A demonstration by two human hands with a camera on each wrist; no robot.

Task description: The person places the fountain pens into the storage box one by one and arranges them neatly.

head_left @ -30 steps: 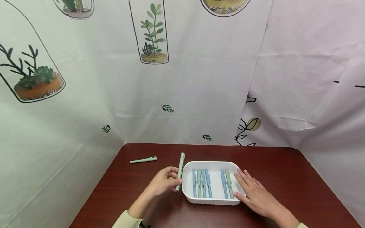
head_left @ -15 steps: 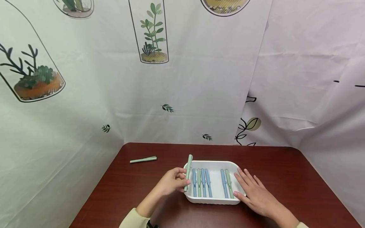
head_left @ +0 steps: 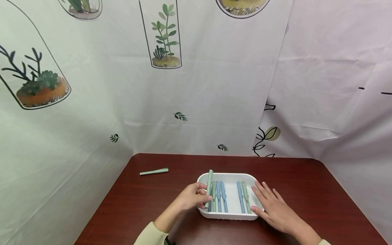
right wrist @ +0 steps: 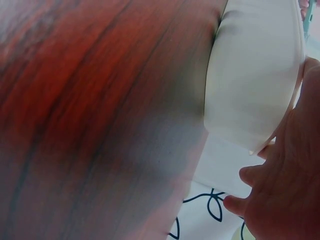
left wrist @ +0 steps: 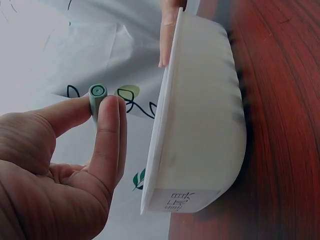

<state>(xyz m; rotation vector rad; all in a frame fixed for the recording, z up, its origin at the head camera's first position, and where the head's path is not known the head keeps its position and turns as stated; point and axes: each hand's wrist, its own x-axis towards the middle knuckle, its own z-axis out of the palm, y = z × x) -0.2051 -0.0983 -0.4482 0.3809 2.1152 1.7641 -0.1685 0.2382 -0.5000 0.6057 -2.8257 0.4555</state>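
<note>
My left hand (head_left: 193, 197) pinches a light green pen (head_left: 209, 185) between thumb and fingers, above the left end of a white tray (head_left: 232, 215). In the left wrist view the end of that pen (left wrist: 98, 91) points at the camera, clear of the tray's rim. Inside the tray, a green pen (head_left: 214, 195) and blue pens (head_left: 224, 195) lie side by side on the left, the leftmost blue one mostly covered by the held pen. Another blue pen (head_left: 240, 195) and green pen (head_left: 246, 195) lie toward the right. My right hand (head_left: 274, 209) rests on the tray's right rim, fingers straight.
One more light green pen (head_left: 154, 172) lies on the dark red wooden table (head_left: 128, 204), left of the tray and farther back. A printed white cloth (head_left: 199, 95) hangs behind the table. Bare wood lies between the loose pen and the tray.
My left hand has moved right with the green pen, from beside the tray to over its left end. My right hand stays on the rim.
</note>
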